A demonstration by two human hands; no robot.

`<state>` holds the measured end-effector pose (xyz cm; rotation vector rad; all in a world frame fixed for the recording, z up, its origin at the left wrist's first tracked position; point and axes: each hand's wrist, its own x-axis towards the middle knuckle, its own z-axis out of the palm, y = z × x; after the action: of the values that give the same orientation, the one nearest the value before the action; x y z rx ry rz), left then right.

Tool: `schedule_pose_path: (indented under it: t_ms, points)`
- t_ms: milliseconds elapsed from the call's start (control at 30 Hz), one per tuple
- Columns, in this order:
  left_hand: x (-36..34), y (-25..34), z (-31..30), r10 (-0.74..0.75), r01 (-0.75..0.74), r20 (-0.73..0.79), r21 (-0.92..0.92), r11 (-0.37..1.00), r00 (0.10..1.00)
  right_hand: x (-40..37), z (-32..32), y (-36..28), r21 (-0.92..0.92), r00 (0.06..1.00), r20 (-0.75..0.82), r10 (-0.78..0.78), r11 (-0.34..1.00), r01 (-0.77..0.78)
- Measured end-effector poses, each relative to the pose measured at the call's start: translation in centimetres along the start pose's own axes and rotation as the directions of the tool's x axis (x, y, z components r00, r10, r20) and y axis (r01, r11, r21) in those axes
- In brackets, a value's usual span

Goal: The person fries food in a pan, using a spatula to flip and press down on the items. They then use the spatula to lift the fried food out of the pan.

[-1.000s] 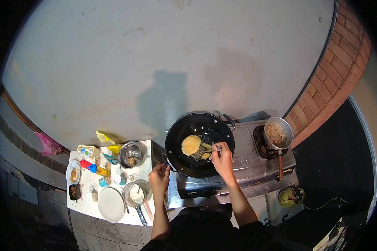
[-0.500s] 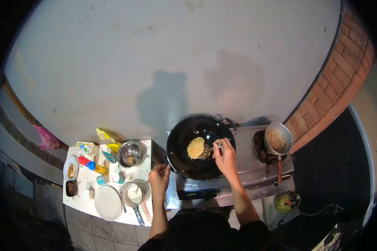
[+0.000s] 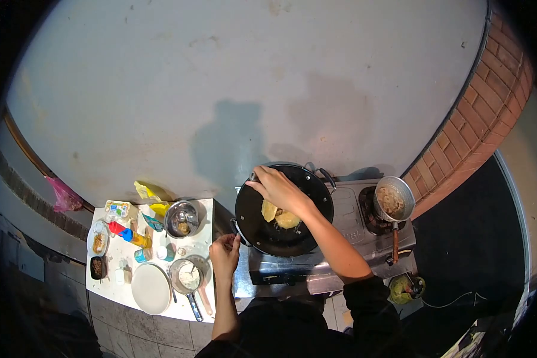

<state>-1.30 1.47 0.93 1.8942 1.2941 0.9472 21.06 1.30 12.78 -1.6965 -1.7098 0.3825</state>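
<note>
A black wok point(image 3: 274, 241) sits on the steel stove, with a yellowish flat piece of food point(image 3: 287, 220) and a second piece point(image 3: 269, 210) side by side in it. My right hand point(image 3: 275, 188) reaches over the wok's upper left part, closed round the handle of a utensil point(image 3: 253, 176); the utensil's lower end is hidden. At the wok's left handle point(image 3: 237, 229), my left hand point(image 3: 225, 248) is held with its fingers drawn together; whether it grips the handle cannot be made out.
Right on the stove point(image 3: 352, 206) stands a small pot point(image 3: 407, 203) of food with a wooden handle. The white table point(image 3: 116, 287) at left bears a plate point(image 3: 151, 289), a metal bowl point(image 3: 182, 219), a saucepan point(image 3: 187, 275) with white contents, and sauce bottles point(image 3: 138, 239).
My right hand has moved up and left across the wok with the utensil. The food, one piece in sight before, now shows as two pieces. My left hand is nearly unmoved.
</note>
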Motion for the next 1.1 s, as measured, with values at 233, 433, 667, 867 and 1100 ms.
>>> schedule_pose_path:
  t_ms: [233,433,667,867,1100]
  points:
    - [0.0,-0.4,0.2,-0.016,0.016,0.014,-0.012,1.000,1.000,2.0,0.8,-0.5,0.010,0.994,-0.053,-0.095,0.995,0.095]
    - [0.2,-0.6,0.2,-0.017,0.017,0.020,-0.009,1.000,1.000,2.5,0.7,-1.1,0.016,0.993,-0.057,-0.099,0.995,0.100]
    - [0.2,-0.3,0.0,-0.010,0.010,0.021,0.005,1.000,1.000,3.0,1.5,-0.8,0.020,0.987,-0.044,-0.153,0.988,0.154]
    - [-0.1,-0.3,-0.1,0.020,-0.020,-0.014,0.004,1.000,1.000,1.3,-0.4,0.7,-0.044,0.977,-0.143,-0.156,0.988,0.151]
    - [0.1,-0.3,0.2,0.013,-0.013,-0.005,-0.016,1.000,1.000,-4.4,-2.1,2.9,0.124,0.932,-0.341,0.121,0.989,-0.083]
